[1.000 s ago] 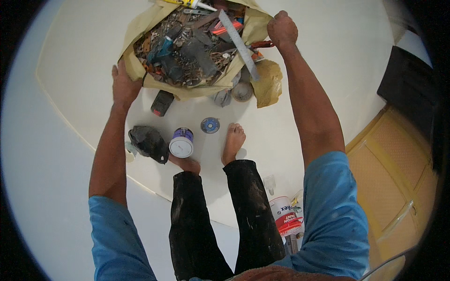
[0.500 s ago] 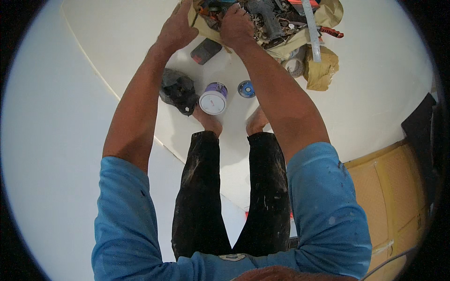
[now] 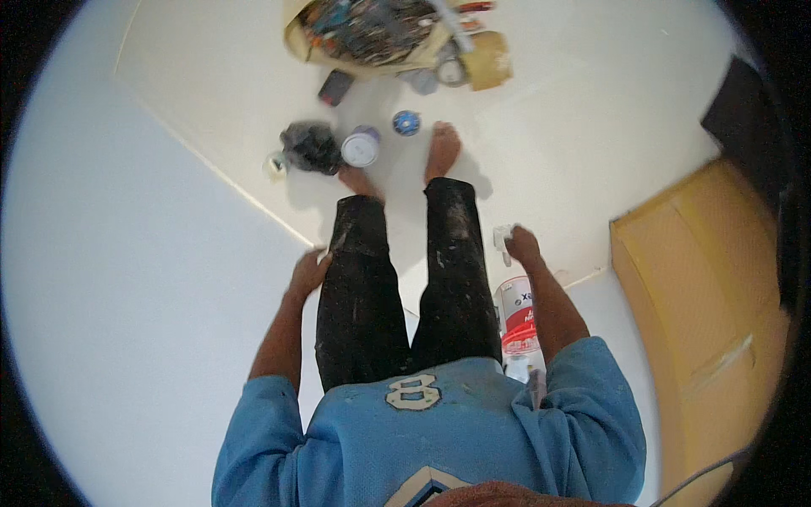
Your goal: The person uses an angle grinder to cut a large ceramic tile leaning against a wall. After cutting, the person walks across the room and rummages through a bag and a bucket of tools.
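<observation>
My left hand point(image 3: 311, 272) hangs beside my left trouser leg point(image 3: 359, 296), its fingers loosely apart and holding nothing that I can see. Out to the right of my other leg, my right hand point(image 3: 524, 245) is closed on a small whitish object point(image 3: 502, 239), too blurred to name. Just below that hand stands a white and red paint bucket point(image 3: 517, 313), partly covered by my leg and shirt. At the top, apart from both hands, a cream-coloured bag point(image 3: 295, 42) lies open, full of jumbled tools and scraps point(image 3: 372, 32).
By my feet are a black plastic bag point(image 3: 311, 148), a white-lidded tub point(image 3: 361, 148), a blue disc point(image 3: 406, 123) and a dark block point(image 3: 336, 87). A tape roll point(image 3: 452, 71) and brown paper point(image 3: 490, 61) lie near the tool bag. Cardboard point(image 3: 693, 279) stands at right.
Both hands have left the tool bag and come down beside my legs. A whitish object now shows in my right hand. The view has shifted, placing the bag higher and further left.
</observation>
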{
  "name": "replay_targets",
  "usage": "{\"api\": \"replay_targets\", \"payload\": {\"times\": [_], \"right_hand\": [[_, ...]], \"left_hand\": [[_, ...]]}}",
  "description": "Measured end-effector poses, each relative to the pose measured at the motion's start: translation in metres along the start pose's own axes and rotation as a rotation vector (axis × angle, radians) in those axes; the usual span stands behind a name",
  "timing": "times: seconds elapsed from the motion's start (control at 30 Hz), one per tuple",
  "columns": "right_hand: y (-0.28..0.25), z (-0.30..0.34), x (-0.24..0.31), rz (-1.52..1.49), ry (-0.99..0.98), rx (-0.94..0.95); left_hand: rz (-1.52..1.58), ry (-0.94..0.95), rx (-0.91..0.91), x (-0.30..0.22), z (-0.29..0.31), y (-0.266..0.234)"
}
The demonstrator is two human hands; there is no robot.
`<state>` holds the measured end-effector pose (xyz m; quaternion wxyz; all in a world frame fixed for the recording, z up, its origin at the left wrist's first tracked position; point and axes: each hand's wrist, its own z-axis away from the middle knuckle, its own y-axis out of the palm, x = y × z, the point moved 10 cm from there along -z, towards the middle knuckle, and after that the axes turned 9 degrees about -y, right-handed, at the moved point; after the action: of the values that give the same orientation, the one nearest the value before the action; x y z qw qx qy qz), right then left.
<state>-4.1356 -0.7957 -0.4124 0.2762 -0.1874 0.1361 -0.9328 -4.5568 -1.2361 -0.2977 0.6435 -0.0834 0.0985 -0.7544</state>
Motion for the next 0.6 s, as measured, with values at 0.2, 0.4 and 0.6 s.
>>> {"api": "replay_targets", "payload": {"times": [0.2,0.4,0.6], "right_hand": [[0.077,0.214,-0.044,0.164,-0.084,-0.259],[0.167,0.339,0.03,-1.179,0.342,-0.995],[0.322,0.379,0.188,-1.015,0.375,-0.805]], "left_hand": [[0.481,-0.082,0.132,-0.021,0.061,-0.012],[0.295,0.149,0.157,-0.163,0.064,-0.09],[0.019,0.201,0.009,-0.235,0.091,-0.134]]}}
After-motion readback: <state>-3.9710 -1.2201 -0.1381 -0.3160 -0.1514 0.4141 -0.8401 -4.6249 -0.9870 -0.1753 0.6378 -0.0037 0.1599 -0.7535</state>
